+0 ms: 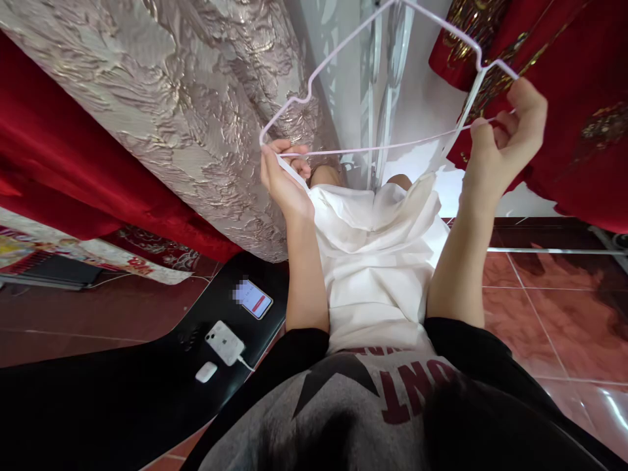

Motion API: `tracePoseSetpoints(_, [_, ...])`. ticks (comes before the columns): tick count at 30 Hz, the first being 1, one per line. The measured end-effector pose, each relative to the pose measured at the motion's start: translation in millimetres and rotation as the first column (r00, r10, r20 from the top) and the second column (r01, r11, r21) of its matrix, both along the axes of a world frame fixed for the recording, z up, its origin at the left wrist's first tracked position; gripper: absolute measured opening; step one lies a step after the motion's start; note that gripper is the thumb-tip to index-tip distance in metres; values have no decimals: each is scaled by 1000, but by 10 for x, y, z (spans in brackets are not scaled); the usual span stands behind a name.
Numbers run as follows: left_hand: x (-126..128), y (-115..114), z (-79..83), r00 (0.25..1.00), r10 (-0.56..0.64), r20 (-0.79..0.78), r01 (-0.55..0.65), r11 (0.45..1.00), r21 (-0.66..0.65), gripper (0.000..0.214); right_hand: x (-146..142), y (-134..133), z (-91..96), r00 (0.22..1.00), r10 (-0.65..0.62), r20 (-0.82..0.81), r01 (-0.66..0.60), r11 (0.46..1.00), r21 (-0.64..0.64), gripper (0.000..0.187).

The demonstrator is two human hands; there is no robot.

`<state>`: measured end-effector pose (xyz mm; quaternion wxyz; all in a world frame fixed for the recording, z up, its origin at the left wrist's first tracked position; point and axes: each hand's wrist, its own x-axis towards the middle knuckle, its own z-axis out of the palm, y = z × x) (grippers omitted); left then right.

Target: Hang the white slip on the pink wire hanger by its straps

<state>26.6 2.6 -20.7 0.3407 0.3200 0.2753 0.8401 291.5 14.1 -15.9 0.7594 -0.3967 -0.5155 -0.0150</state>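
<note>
A pale pink clothes hanger (pixel 343 47) spans the space between my two hands, its hook cut off at the top edge. At the hanger's left corner, my left hand (pixel 288 180) has its fingers curled around the corner and a white strap. My right hand (pixel 505 140) grips the hanger's right end between thumb and fingers. A white garment with thin straps (pixel 377 261) hangs down over my lap in loose folds. Its right strap (pixel 471 98) loops over the notch in the hanger, while its left strap runs up to my left hand.
Beige textured fabric (pixel 196 98) and red cloth (pixel 63 131) hang on the left, with red embroidered cloth (pixel 583 131) on the right. A black bench (pixel 122 392) bears a lit phone (pixel 256 299), a white phone on a cable (pixel 224 341) and a small white case (pixel 206 372). Metal poles (pixel 392 85) stand ahead.
</note>
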Motion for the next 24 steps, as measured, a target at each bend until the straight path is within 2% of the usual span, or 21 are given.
tracePoseSetpoints(1, [-7, 4, 4, 1000, 6, -1, -6, 1000, -4, 44, 45, 19, -6, 997, 76, -33, -79, 991, -104, 46])
tracePoseSetpoints(3, [-15, 7, 14, 1000, 17, -12, -17, 1000, -6, 44, 57, 22, 11, 979, 189, -80, -205, 935, -289, 46])
tracePoseSetpoints(5, [-24, 1, 28, 1000, 4, -21, -5, 1000, -14, 44, -8, -16, 70, 970, 234, -61, -239, 898, -370, 42])
tracePoseSetpoints(10, [-68, -21, 61, 998, -55, -18, 55, 998, -19, 46, -161, -173, 312, 964, 263, -40, -263, 916, -303, 16])
tracePoseSetpoints(14, [-90, -29, 76, 995, -97, -32, 97, 995, -11, 43, -96, -246, 422, 972, 234, -20, -232, 941, -247, 12])
tracePoseSetpoints(18, [-96, -34, 98, 996, -74, -42, 72, 996, -60, 42, 28, -253, 494, 965, 263, 6, -245, 908, -339, 13])
tracePoseSetpoints(20, [-103, -33, 103, 995, -88, -41, 85, 994, -75, 42, 69, -240, 574, 945, 313, -90, -325, 887, -329, 15])
tracePoseSetpoints(24, [-121, -25, 85, 992, -120, -49, 116, 990, -80, 42, 57, -222, 825, 836, 452, -311, -532, 806, -259, 22])
